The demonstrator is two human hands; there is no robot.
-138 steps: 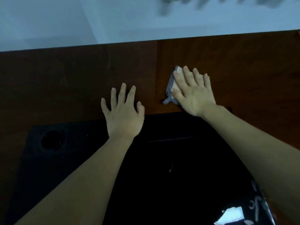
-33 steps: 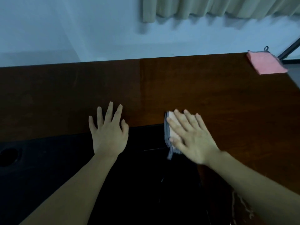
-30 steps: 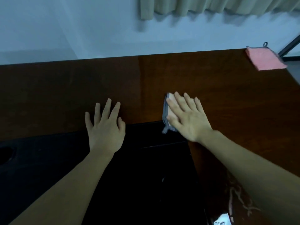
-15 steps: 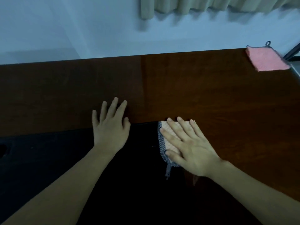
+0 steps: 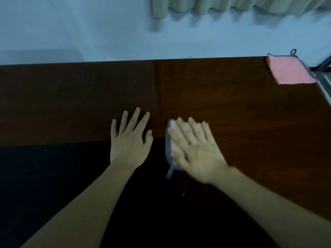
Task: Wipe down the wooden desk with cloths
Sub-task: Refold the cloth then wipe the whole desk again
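The dark brown wooden desk (image 5: 232, 104) stretches across the view below a pale wall. My right hand (image 5: 195, 149) lies flat with straight fingers on a small grey-edged cloth (image 5: 169, 149), pressing it onto the desk where the wood meets a black mat; hand and cloth are motion-blurred. Most of the cloth is hidden under the palm. My left hand (image 5: 129, 140) rests flat, fingers spread, across the mat's far edge, a little left of the cloth. A second, pink cloth (image 5: 290, 71) lies flat at the desk's far right corner.
A large black mat (image 5: 53, 176) covers the near part of the desk under both forearms. A metal bar (image 5: 324, 86) runs along the desk's right edge. Beige curtains (image 5: 232, 5) hang above the far wall.
My right hand has slid the grey cloth back and forth over the mat's edge, now a little farther away than half a second ago. My left hand has stayed flat in place.
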